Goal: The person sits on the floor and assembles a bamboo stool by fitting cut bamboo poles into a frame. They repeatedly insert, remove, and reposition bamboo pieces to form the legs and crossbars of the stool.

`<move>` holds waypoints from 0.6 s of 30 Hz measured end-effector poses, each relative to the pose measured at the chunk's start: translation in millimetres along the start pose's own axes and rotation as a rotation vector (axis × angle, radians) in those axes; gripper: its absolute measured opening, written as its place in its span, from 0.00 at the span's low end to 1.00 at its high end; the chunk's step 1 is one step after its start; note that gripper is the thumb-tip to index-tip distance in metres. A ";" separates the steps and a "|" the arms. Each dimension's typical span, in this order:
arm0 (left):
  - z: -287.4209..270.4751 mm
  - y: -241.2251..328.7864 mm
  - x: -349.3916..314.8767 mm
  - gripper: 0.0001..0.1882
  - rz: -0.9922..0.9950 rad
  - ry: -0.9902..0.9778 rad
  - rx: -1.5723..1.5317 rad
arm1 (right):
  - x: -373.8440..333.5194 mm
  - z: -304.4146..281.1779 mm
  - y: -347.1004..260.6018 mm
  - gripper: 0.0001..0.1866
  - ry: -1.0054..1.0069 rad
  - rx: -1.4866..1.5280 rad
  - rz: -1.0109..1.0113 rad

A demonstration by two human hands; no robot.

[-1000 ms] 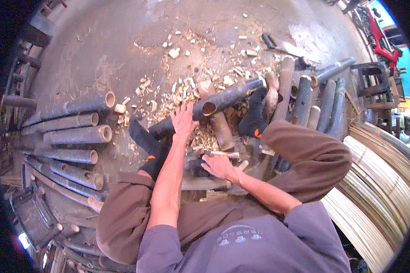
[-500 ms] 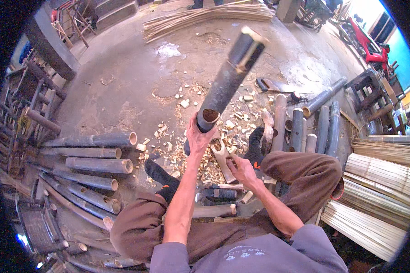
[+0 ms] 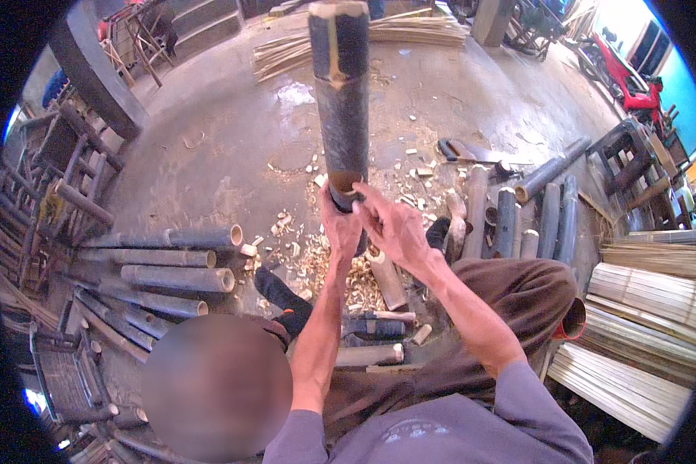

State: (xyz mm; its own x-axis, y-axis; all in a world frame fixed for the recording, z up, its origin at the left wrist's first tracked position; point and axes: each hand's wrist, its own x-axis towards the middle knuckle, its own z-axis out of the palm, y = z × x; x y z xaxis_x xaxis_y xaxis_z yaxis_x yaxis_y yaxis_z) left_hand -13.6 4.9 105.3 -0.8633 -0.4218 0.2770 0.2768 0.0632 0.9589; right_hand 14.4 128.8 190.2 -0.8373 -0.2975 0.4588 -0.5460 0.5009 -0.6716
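A thick dark bamboo tube (image 3: 342, 116) stands nearly upright in front of me, with a pale stripe down its upper part and a scooped hole near its lower part. Wrapped round it just below the hole is my left hand (image 3: 340, 224). My right hand (image 3: 394, 228) has bent fingers closed at the hole's right edge, touching the bamboo; the fingertips are partly hidden. Below my hands a pale bamboo piece (image 3: 387, 282) rests among wood shavings (image 3: 356, 278).
Several dark bamboo poles (image 3: 178, 278) lie to the left, and more poles (image 3: 549, 220) to the right. A handsaw (image 3: 472, 151) is on the floor ahead. Bundles of split bamboo slats (image 3: 649, 309) lie at right. Bamboo furniture frames (image 3: 77, 170) stand at far left.
The bamboo tube has swung from a rightward lean to nearly upright. My right hand has risen from the pale bamboo piece to the tube's hole.
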 end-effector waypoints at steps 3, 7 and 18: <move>-4.3 3.2 4.8 0.37 -0.054 -0.005 0.004 | -9.5 -7.4 10.5 0.15 0.044 0.047 0.092; -9.9 -1.0 20.6 0.37 -0.081 -0.011 -0.155 | -54.2 10.1 67.3 0.12 0.040 0.139 0.323; -60.2 -114.7 21.4 0.41 0.091 -0.283 0.693 | -68.8 -202.7 39.7 0.14 0.246 -0.289 0.443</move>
State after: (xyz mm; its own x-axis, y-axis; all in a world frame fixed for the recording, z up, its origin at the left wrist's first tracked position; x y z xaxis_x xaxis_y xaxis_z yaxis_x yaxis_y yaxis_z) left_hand -38.4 -65.8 -2.4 -0.9510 -0.1454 0.2728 0.1040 0.6806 0.7252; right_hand 56.4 333.8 249.9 -0.9333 0.1714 0.3155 -0.0860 0.7464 -0.6600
